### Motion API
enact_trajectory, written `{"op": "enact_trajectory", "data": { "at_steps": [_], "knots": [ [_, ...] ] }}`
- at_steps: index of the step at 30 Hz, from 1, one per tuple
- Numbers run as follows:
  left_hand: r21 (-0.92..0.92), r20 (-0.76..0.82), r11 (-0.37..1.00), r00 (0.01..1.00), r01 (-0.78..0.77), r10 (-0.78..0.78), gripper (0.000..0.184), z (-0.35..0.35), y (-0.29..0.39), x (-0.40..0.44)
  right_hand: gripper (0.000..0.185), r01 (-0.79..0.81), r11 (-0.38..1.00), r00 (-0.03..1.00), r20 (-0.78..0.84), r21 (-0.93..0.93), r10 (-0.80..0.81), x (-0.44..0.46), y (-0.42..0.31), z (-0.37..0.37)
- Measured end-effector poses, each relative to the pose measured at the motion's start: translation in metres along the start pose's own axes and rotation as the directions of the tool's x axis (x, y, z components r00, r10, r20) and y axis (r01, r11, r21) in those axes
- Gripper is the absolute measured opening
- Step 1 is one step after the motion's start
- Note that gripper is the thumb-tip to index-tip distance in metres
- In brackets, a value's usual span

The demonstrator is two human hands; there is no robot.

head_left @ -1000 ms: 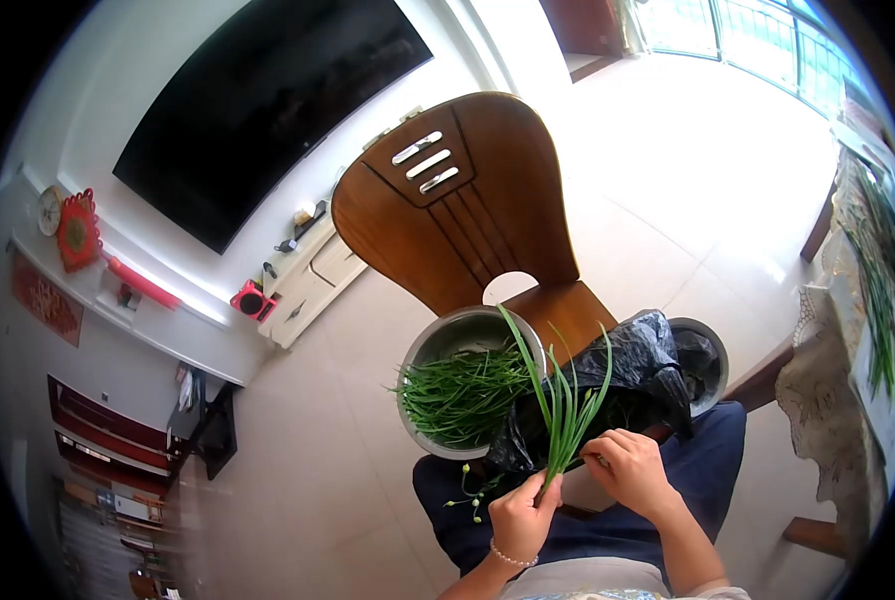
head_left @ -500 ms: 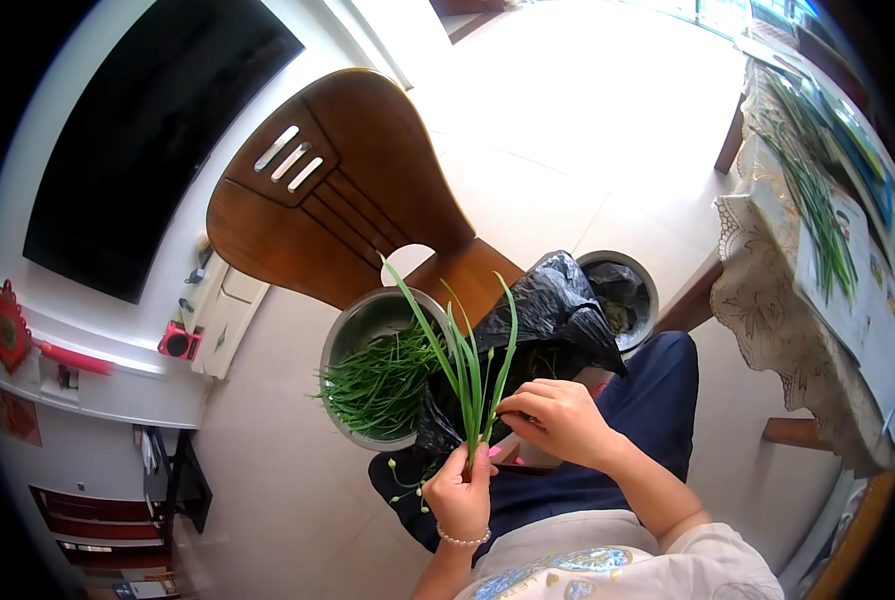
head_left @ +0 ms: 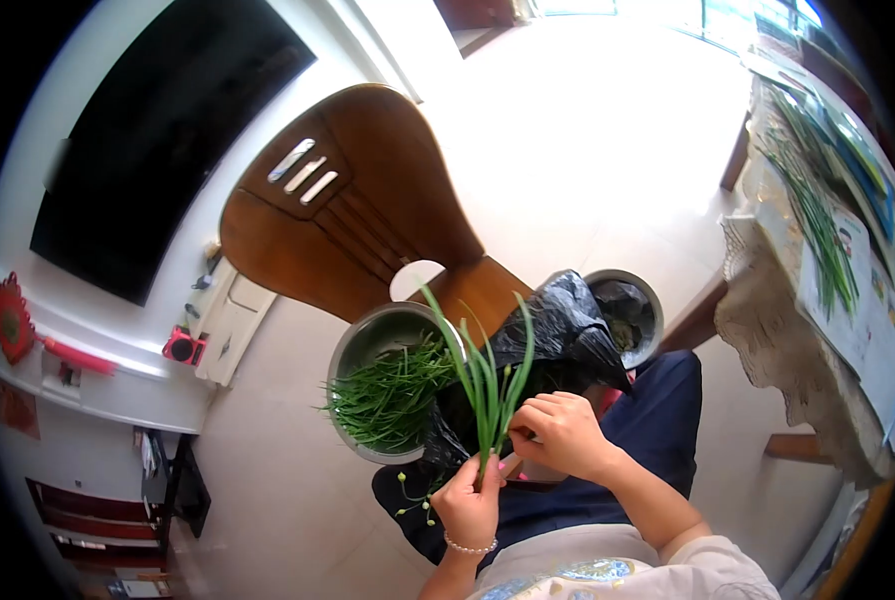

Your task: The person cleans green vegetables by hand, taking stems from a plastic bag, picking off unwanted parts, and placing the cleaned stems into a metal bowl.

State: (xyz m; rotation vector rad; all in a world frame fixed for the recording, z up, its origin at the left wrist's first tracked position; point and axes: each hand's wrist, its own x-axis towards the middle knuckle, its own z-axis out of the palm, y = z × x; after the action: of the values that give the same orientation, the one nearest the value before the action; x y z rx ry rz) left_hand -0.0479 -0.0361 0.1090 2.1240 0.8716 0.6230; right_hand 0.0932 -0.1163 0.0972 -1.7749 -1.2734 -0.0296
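Note:
A small bunch of long green stalks (head_left: 487, 395) stands upright in my left hand (head_left: 467, 502), whose fingers are pinched round its lower end. Just right of the bunch, my right hand (head_left: 559, 432) has its fingers pressed together near the stalks; what they hold, if anything, is too small to tell. A metal bowl (head_left: 345, 352) of cut green stalks (head_left: 392, 395) is at the left. Behind the bunch lies a black plastic bag (head_left: 559, 318). A few thin stems with pale buds (head_left: 429, 508) hang by my left hand.
A wooden chair (head_left: 342, 200) stands ahead beyond the bowl. Another metal bowl (head_left: 650, 292), lined with dark plastic, is right of the bag. On the right, a cloth-covered table (head_left: 767, 330) bears papers and more green stalks (head_left: 817, 235). A television (head_left: 167, 140) hangs at upper left.
The view has swung to the right, so the chair and bowls appear further left. My left hand still grips the bunch, and my right hand stays close beside it with fingers together.

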Motion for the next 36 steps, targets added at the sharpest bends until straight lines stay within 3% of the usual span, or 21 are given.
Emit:
{"op": "enact_trajectory", "data": {
  "at_steps": [2, 5, 10, 13, 14, 17, 19, 20, 21, 24, 26, 27, 28, 30, 32, 36],
  "knots": [
    [0.039, -0.016, 0.999, 0.999, -0.036, 0.037, 0.010, 0.000, -0.003, 0.000, 0.012, -0.016, 0.999, 0.994, -0.112, 0.043, 0.021, 0.000, -0.001, 0.009],
    [0.060, -0.058, 0.997, 0.997, -0.053, 0.057, 0.011, 0.002, 0.000, 0.000, 0.014, -0.134, 0.978, 0.946, -0.275, 0.160, 0.174, -0.002, -0.010, 0.024],
    [0.125, -0.122, 0.982, 0.980, -0.143, 0.158, 0.010, 0.005, 0.002, 0.000, 0.014, -0.339, 0.878, 0.803, -0.382, 0.338, 0.457, -0.008, -0.012, 0.033],
    [0.088, -0.122, 0.992, 0.987, -0.095, 0.106, 0.010, 0.002, -0.005, -0.001, 0.014, -0.407, 0.728, 0.707, -0.314, 0.553, 0.634, -0.001, 0.006, 0.011],
    [-0.007, -0.136, 0.999, 0.990, -0.038, 0.037, 0.010, 0.002, -0.005, -0.001, 0.014, -0.406, 0.678, 0.691, -0.280, 0.613, 0.667, 0.001, 0.009, 0.005],
    [-0.151, -0.145, 0.988, 0.988, 0.029, -0.051, 0.012, 0.000, -0.005, 0.004, 0.011, -0.361, 0.756, 0.659, -0.424, 0.546, 0.621, -0.003, 0.030, -0.011],
    [-0.229, -0.143, 0.971, 0.985, 0.064, -0.099, 0.016, -0.002, -0.011, 0.004, 0.009, -0.410, 0.857, 0.635, -0.577, 0.311, 0.513, -0.012, 0.061, -0.026],
    [-0.229, -0.145, 0.971, 0.985, 0.062, -0.097, 0.016, -0.005, -0.009, 0.007, 0.008, -0.444, 0.850, 0.601, -0.610, 0.283, 0.516, -0.013, 0.075, -0.036],
    [-0.216, -0.123, 0.972, 0.985, 0.093, -0.122, 0.017, -0.010, -0.007, 0.009, 0.008, -0.504, 0.857, 0.613, -0.655, 0.106, 0.441, -0.013, 0.089, -0.046],
    [-0.190, -0.124, 0.977, 0.984, 0.100, -0.125, 0.017, -0.012, -0.005, 0.011, 0.017, -0.709, 0.689, 0.618, -0.606, -0.153, 0.501, -0.024, 0.152, -0.062],
    [-0.255, -0.139, 0.958, 0.975, 0.132, -0.171, 0.018, -0.015, 0.006, 0.016, 0.022, -0.801, 0.509, 0.596, -0.484, -0.314, 0.641, -0.023, 0.179, -0.065],
    [-0.214, -0.104, 0.964, 0.978, 0.157, -0.183, 0.021, -0.020, 0.013, 0.016, 0.025, -0.760, 0.531, 0.650, -0.418, -0.375, 0.635, -0.031, 0.202, -0.063],
    [-0.224, -0.098, 0.962, 0.979, 0.154, -0.180, 0.021, -0.018, 0.007, 0.015, 0.024, -0.784, 0.450, 0.602, -0.345, -0.427, 0.720, -0.033, 0.217, -0.061],
    [-0.293, -0.128, 0.948, 0.978, 0.121, -0.164, 0.019, -0.010, 0.001, 0.012, 0.024, -0.771, 0.445, 0.597, -0.276, -0.455, 0.753, -0.045, 0.240, -0.054],
    [-0.322, -0.088, 0.927, 0.969, 0.192, -0.231, 0.018, -0.007, 0.001, 0.012, 0.017, -0.806, 0.410, 0.551, -0.287, -0.426, 0.784, -0.046, 0.249, -0.048],
    [-0.263, -0.065, 0.945, 0.974, 0.194, -0.218, 0.019, -0.004, 0.001, 0.014, 0.013, -0.806, 0.440, 0.577, -0.355, -0.396, 0.736, -0.058, 0.271, -0.038]
  ]
}}
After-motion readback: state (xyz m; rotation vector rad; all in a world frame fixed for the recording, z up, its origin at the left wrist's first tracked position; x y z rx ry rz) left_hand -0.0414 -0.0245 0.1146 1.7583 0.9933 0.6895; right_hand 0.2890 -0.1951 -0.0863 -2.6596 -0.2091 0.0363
